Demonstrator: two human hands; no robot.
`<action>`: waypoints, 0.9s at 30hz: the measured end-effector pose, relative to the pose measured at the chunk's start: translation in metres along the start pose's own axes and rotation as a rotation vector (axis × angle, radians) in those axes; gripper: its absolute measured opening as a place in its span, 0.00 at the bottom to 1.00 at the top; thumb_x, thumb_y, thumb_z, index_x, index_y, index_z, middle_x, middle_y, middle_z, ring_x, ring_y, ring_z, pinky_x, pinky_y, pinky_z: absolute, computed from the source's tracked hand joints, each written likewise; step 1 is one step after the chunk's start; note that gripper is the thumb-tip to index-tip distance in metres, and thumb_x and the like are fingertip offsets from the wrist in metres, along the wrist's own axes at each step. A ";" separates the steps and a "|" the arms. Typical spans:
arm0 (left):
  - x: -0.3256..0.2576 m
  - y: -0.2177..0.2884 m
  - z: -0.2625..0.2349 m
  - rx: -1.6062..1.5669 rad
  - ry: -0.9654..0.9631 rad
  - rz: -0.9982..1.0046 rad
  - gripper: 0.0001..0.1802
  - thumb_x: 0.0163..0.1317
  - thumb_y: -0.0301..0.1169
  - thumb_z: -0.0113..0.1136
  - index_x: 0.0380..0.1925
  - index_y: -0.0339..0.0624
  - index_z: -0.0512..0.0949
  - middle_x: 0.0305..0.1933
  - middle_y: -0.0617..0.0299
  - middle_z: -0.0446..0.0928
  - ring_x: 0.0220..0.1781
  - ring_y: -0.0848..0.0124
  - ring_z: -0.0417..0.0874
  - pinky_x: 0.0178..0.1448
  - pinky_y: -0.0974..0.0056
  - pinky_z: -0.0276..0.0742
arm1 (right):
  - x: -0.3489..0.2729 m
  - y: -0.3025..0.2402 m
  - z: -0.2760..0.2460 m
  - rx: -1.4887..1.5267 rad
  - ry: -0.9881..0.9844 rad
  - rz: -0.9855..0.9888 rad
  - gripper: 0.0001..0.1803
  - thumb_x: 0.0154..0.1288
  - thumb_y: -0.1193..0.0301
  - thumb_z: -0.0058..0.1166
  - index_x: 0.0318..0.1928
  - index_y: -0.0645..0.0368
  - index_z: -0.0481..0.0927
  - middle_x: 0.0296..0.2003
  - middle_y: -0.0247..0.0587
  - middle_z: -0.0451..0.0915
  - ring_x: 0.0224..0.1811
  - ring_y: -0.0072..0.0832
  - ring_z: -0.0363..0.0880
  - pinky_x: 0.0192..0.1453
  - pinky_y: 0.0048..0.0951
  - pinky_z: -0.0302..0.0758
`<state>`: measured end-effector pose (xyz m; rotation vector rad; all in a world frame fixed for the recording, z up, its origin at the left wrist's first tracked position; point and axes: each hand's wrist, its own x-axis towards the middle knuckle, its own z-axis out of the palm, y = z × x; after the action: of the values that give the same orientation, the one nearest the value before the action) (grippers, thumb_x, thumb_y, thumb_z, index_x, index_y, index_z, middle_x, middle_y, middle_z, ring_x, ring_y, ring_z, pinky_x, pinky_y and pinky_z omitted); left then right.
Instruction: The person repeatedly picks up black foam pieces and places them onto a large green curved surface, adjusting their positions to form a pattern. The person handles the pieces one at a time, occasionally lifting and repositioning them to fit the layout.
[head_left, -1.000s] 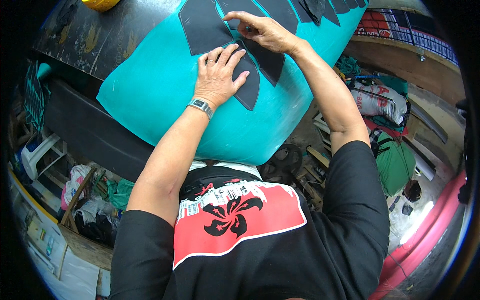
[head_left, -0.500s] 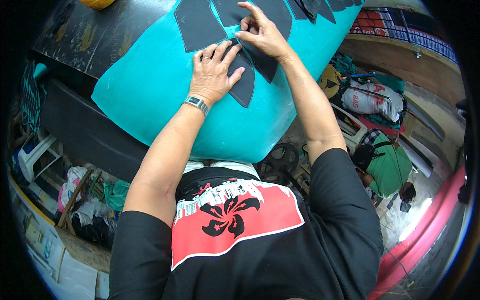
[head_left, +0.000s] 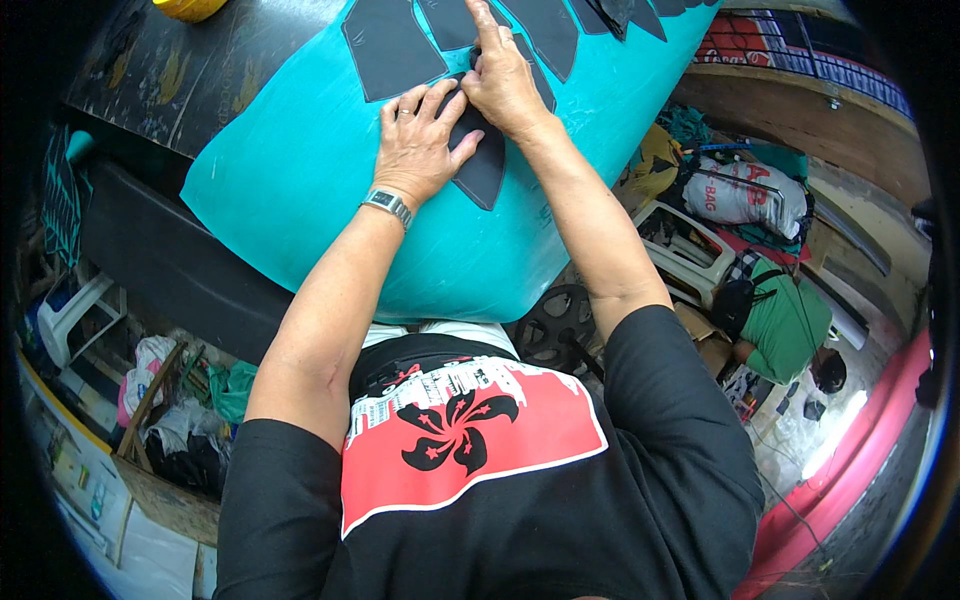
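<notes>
My left hand [head_left: 420, 135] lies open, its fingers spread over a pointed flat black piece [head_left: 484, 172] on a turquoise sheet [head_left: 290, 180]. Against its fingertips is my right hand [head_left: 503, 85], index finger stretched away from me and the other fingers curled under. What those curled fingers hold, if anything, is hidden. A second pointed piece [head_left: 540, 80] shows partly from beneath the right hand. Farther off, larger black cut pieces [head_left: 390, 50] lie side by side across the sheet, some with faint pale marks.
The sheet drapes over the near edge of a dark, worn table [head_left: 230, 75]. A yellow round object [head_left: 190, 8] sits at its far left. To the right, a person in green [head_left: 790, 320] crouches near a white plastic chair [head_left: 685, 245] and a stuffed white sack [head_left: 745, 190]. Bags [head_left: 185, 420] clutter the lower left.
My right hand has moved left and nearer to me, coming against the left fingertips, its index finger straightening. My left hand keeps nearly the same place. The person in green has shifted slightly.
</notes>
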<state>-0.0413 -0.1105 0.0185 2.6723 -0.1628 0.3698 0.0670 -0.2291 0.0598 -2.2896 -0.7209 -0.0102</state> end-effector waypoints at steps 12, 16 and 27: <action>0.000 -0.001 -0.002 -0.034 0.007 0.015 0.28 0.58 0.50 0.68 0.59 0.62 0.78 0.64 0.69 0.71 0.66 0.65 0.67 0.70 0.51 0.59 | -0.051 0.001 0.005 0.113 0.086 0.001 0.41 0.63 0.87 0.50 0.75 0.53 0.56 0.64 0.59 0.69 0.51 0.41 0.85 0.53 0.39 0.82; -0.001 -0.001 -0.003 -0.038 -0.008 0.009 0.27 0.59 0.48 0.66 0.60 0.64 0.78 0.65 0.69 0.71 0.67 0.65 0.68 0.71 0.51 0.60 | -0.070 0.003 0.010 0.007 0.095 -0.060 0.38 0.66 0.83 0.52 0.75 0.53 0.57 0.69 0.61 0.63 0.59 0.43 0.82 0.58 0.42 0.80; -0.001 -0.001 0.000 -0.063 0.019 0.009 0.24 0.57 0.46 0.68 0.54 0.59 0.81 0.64 0.69 0.72 0.66 0.65 0.67 0.70 0.51 0.58 | -0.063 0.003 0.006 -0.079 -0.024 -0.156 0.34 0.73 0.66 0.49 0.76 0.54 0.56 0.72 0.55 0.62 0.78 0.53 0.53 0.75 0.59 0.57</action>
<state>-0.0417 -0.1093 0.0176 2.6060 -0.1782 0.3861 0.0147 -0.2583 0.0404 -2.3054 -0.9254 -0.0855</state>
